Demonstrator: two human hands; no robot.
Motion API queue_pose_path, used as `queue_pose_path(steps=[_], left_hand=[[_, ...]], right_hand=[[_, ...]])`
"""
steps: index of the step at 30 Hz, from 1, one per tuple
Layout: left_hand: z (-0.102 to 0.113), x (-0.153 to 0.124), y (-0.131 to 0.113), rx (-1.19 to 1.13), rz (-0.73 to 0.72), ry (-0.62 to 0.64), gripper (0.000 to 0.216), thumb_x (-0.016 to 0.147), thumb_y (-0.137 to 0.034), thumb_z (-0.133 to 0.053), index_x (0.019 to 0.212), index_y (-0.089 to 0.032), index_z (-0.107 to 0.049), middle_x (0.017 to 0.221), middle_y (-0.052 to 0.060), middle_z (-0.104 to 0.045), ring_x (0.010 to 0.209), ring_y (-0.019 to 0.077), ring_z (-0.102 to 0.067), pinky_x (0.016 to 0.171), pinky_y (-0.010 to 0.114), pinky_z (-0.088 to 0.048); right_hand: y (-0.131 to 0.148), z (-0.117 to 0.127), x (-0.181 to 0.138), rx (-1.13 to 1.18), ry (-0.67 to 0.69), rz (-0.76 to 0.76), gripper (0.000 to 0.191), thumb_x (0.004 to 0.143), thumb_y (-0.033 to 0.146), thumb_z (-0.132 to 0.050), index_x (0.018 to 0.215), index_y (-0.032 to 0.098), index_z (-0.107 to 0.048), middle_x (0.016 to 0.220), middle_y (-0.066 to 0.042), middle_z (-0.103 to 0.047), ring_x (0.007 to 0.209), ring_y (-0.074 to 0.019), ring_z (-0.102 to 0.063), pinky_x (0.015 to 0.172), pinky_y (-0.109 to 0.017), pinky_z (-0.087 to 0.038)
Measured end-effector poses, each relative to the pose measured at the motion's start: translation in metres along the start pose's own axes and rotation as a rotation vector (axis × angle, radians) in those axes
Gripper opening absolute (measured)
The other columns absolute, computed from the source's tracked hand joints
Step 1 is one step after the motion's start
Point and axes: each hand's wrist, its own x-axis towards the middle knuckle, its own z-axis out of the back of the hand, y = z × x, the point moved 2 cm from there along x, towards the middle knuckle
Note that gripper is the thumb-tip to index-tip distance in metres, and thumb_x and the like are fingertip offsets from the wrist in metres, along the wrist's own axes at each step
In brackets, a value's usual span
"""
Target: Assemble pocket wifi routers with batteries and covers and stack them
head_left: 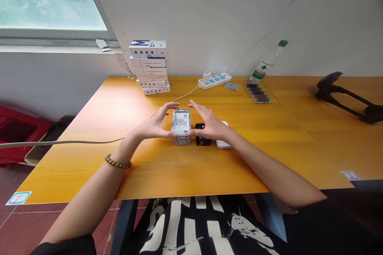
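Observation:
A neat stack of white, phone-shaped devices [182, 121] stands on the table before me. The top one carries a printed label with a small square code. My left hand [157, 123] curves round the stack's left side, thumb at the near corner, fingertips by the far corner. On the other side my right hand [209, 123] is spread the same way, its thumb at the near right corner and its fingers stretched past the far edge. Beneath the right hand sits a stack of black battery-like blocks [203, 141]. A white rounded item [223, 144] is partly hidden by my right wrist.
Several white boxes [152, 73] are piled at the back left. A power strip [215, 80] with a plug and cable, a grey card [231, 86], a phone [261, 96] and a bottle [267, 63] lie or stand along the wall. A black framed object [344, 95] lies far right.

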Motion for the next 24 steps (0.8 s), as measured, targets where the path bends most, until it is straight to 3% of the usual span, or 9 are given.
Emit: queue_pose_path(steps=[2, 5, 7, 9, 12, 17, 20, 24], left_hand=[[0.004, 0.001, 0.007, -0.092, 0.016, -0.09, 0.076, 0.093, -0.07, -0.067, 0.155, -0.034, -0.042, 0.154, 0.015, -0.056, 0.152, 0.0379, -0.047, 0.122, 0.062, -0.044], [0.007, 0.005, 0.022, -0.237, 0.081, -0.286, 0.062, 0.1, -0.075, -0.046, 0.144, -0.032, -0.05, 0.145, 0.013, -0.063, 0.147, 0.0325, -0.053, 0.119, 0.056, -0.047], [0.003, 0.009, 0.032, -0.327, 0.169, -0.407, 0.057, 0.102, -0.074, -0.04, 0.133, -0.029, -0.055, 0.135, 0.012, -0.068, 0.136, 0.0294, -0.062, 0.112, 0.051, -0.053], [-0.006, 0.015, 0.04, -0.349, 0.284, -0.467, 0.056, 0.103, -0.073, -0.034, 0.121, -0.025, -0.058, 0.126, 0.013, -0.071, 0.123, 0.0278, -0.069, 0.103, 0.047, -0.058], [-0.018, 0.026, 0.048, -0.144, 0.383, -0.399, 0.062, 0.103, -0.074, -0.03, 0.108, -0.021, -0.061, 0.115, 0.013, -0.074, 0.108, 0.028, -0.073, 0.092, 0.043, -0.06], [-0.014, 0.047, 0.063, 0.117, 0.342, -0.286, 0.051, 0.099, -0.069, -0.049, 0.093, -0.022, -0.067, 0.1, 0.01, -0.075, 0.099, 0.0301, -0.069, 0.096, 0.046, -0.055], [-0.011, 0.055, 0.07, 0.23, 0.297, -0.226, 0.043, 0.097, -0.062, -0.051, 0.093, -0.021, -0.067, 0.101, 0.011, -0.071, 0.098, 0.0304, -0.067, 0.097, 0.048, -0.054], [-0.015, 0.059, 0.074, 0.36, 0.222, -0.12, 0.032, 0.09, -0.053, -0.064, 0.1, -0.023, -0.07, 0.117, 0.013, -0.068, 0.115, 0.0348, -0.061, 0.109, 0.053, -0.049]], right_hand=[[-0.011, 0.016, 0.004, 0.006, -0.1, 0.008, 0.101, 0.093, 0.079, -0.06, 0.173, 0.031, -0.02, 0.17, -0.018, -0.044, 0.159, -0.042, -0.036, 0.125, -0.07, -0.025], [-0.048, 0.046, 0.008, 0.032, -0.303, -0.037, 0.075, 0.102, 0.07, -0.052, 0.163, 0.027, -0.045, 0.155, -0.016, -0.061, 0.145, -0.0369, -0.056, 0.12, -0.061, -0.041], [-0.083, 0.059, 0.007, -0.023, -0.334, -0.121, 0.062, 0.104, 0.059, -0.054, 0.151, 0.02, -0.059, 0.136, -0.016, -0.074, 0.127, -0.0332, -0.068, 0.112, -0.054, -0.051], [-0.116, 0.063, 0.002, -0.171, -0.266, -0.221, 0.051, 0.106, 0.049, -0.05, 0.14, 0.016, -0.067, 0.13, -0.018, -0.076, 0.12, -0.031, -0.072, 0.105, -0.05, -0.056], [-0.15, 0.059, -0.01, -0.263, -0.203, -0.242, 0.04, 0.102, 0.037, -0.056, 0.127, 0.011, -0.074, 0.137, -0.022, -0.072, 0.128, -0.0332, -0.068, 0.114, -0.052, -0.05], [-0.163, 0.049, -0.017, -0.361, -0.157, -0.231, 0.041, 0.104, 0.033, -0.054, 0.137, 0.014, -0.07, 0.154, -0.021, -0.062, 0.146, -0.0352, -0.056, 0.121, -0.057, -0.041], [-0.161, 0.048, -0.017, -0.397, -0.144, -0.222, 0.043, 0.106, 0.034, -0.052, 0.14, 0.012, -0.068, 0.155, -0.022, -0.06, 0.147, -0.0361, -0.054, 0.121, -0.057, -0.041], [-0.16, 0.047, -0.01, -0.433, -0.139, -0.199, 0.044, 0.107, 0.033, -0.05, 0.141, 0.011, -0.066, 0.154, -0.023, -0.061, 0.146, -0.0358, -0.054, 0.121, -0.056, -0.041]])
